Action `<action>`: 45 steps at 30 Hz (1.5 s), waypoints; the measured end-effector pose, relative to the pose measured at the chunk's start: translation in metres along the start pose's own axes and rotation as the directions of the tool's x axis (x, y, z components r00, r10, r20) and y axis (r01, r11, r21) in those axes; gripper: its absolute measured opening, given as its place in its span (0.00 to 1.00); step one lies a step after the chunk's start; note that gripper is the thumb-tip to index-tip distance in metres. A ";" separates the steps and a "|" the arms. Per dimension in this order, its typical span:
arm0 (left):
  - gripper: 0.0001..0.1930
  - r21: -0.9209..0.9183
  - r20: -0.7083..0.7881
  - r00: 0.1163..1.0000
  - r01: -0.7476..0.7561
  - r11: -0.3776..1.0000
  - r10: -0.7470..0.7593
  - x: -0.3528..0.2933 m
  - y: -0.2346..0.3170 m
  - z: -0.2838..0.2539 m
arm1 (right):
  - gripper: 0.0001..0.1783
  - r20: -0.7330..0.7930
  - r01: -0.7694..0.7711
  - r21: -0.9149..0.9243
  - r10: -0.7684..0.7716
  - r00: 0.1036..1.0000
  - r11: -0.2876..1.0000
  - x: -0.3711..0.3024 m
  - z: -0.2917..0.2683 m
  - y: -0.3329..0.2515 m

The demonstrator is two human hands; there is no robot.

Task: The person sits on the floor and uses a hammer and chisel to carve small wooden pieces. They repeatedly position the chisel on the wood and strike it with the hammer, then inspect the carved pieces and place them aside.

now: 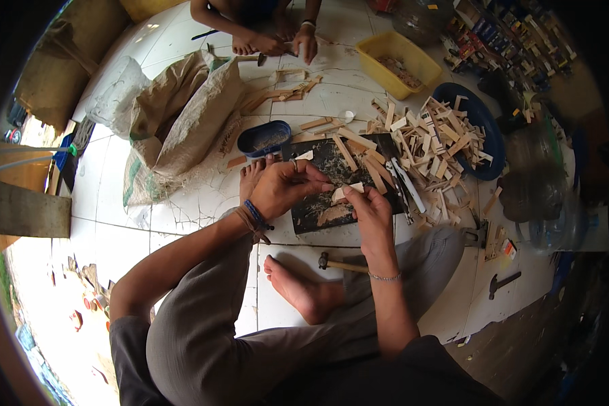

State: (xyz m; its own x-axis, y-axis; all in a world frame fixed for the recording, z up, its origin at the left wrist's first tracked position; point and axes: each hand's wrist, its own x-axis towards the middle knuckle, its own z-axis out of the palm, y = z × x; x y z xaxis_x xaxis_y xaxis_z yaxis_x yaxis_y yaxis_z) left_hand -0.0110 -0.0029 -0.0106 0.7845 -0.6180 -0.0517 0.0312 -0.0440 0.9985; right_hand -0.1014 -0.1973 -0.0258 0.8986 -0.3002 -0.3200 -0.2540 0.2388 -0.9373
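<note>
We're pinching a small wood piece (346, 193) over the black board (307, 211) w/ our R hand (372, 211); L hand (282, 187) is hanging beside it, can't tell if gripping. Loose pinch = prob risking a drop.

Strong daylight floods in from the left, bleaching part of the white tiled floor (132, 250) into glare, while the far right falls into dim shadow. Fisheye distortion bends straight edges toward a black rim.

The wood piece (347, 193) is cream, the board (306, 215) black, the tub (380, 76) yellow.
</note>
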 end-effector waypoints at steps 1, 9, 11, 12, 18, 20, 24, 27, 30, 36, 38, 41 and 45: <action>0.05 -0.019 -0.004 1.000 0.004 1.000 -0.004 0.000 -0.001 0.001 | 0.12 -0.005 -0.001 0.001 0.001 1.000 1.000 0.000 0.000 0.000; 0.07 -0.139 -0.014 1.000 -0.028 0.990 0.026 0.004 -0.001 0.010 | 0.12 0.008 0.033 0.018 -0.034 0.999 0.999 0.006 0.001 0.006; 0.06 0.002 -0.010 0.999 -0.042 0.999 0.043 0.005 -0.002 0.011 | 0.14 0.013 0.039 -0.001 -0.039 0.999 0.999 0.007 0.000 0.007; 0.06 0.063 -0.006 0.998 -0.057 0.996 0.057 0.005 -0.003 0.011 | 0.14 0.014 0.040 -0.005 -0.040 0.999 0.999 0.007 0.000 0.007; 0.07 0.058 0.052 0.992 -0.115 0.992 0.112 0.006 -0.009 0.011 | 0.12 0.009 0.031 -0.020 -0.031 0.999 0.999 0.005 0.001 0.006; 0.07 0.066 0.067 0.992 -0.111 0.992 0.106 0.006 -0.011 0.009 | 0.11 0.012 0.022 -0.028 -0.022 1.000 0.999 0.004 0.001 0.004; 0.08 0.085 0.043 0.995 -0.091 0.992 0.088 0.005 -0.013 0.008 | 0.12 0.013 0.024 -0.019 -0.024 1.000 1.000 0.003 0.002 0.003; 0.08 0.094 0.053 0.992 -0.123 0.988 0.118 0.006 -0.015 0.007 | 0.12 0.012 0.024 -0.013 -0.024 1.000 1.000 0.002 0.003 0.003; 0.08 0.098 0.058 0.991 -0.129 0.987 0.124 0.008 -0.016 0.007 | 0.12 0.011 0.026 -0.018 -0.026 1.000 0.999 0.003 0.003 0.004; 0.06 0.272 0.037 0.984 -0.179 0.946 0.176 0.005 -0.005 0.009 | 0.13 0.022 0.022 -0.069 -0.021 1.000 0.997 0.005 0.001 0.005; 0.05 0.365 0.047 0.969 -0.244 0.898 0.244 0.004 0.001 0.010 | 0.13 0.022 0.031 -0.044 -0.030 0.999 0.999 0.005 0.002 0.005; 0.04 0.452 0.056 0.962 -0.263 0.853 0.267 0.002 0.006 0.013 | 0.12 0.018 0.041 -0.009 -0.041 0.999 0.999 0.005 0.003 0.006; 0.05 0.513 0.084 0.943 -0.319 0.797 0.324 0.004 0.006 0.015 | 0.12 0.023 0.023 -0.016 -0.022 0.999 1.000 0.006 0.003 0.005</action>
State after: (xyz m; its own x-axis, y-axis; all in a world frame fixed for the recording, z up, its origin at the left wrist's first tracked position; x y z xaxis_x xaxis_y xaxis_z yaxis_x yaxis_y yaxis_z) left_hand -0.0167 -0.0172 -0.0048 0.6977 -0.6623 0.2731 -0.5429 -0.2401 0.8047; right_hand -0.0967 -0.1952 -0.0319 0.9119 -0.2845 -0.2958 -0.2393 0.2169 -0.9464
